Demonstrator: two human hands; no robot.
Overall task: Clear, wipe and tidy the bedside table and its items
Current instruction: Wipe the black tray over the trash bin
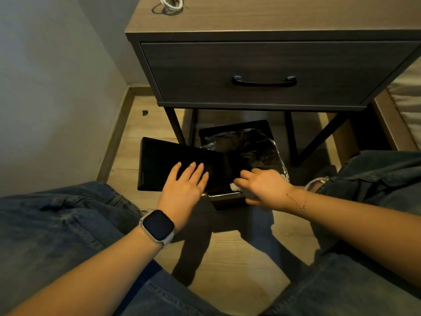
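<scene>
The grey-brown bedside table (273,17) stands ahead with its drawer (262,65) closed. A coiled white cable (172,4) lies on its top at the back left. Under the table stands a black bin (234,128) lined with a shiny plastic bag (250,147). The bin's black lid (164,156) is swung open to the left, and my left hand (184,188) rests flat on it with straight fingers. My right hand (264,188) is over the bin's near rim, its fingers curled round a small white crumpled tissue (234,186).
A wall runs along the left, and a bed's edge (407,92) lies at the right. My denim-clad knees flank the bin on the wooden floor. A small dark speck (144,113) lies on the floor by the skirting. The table's dark metal legs (175,126) straddle the bin.
</scene>
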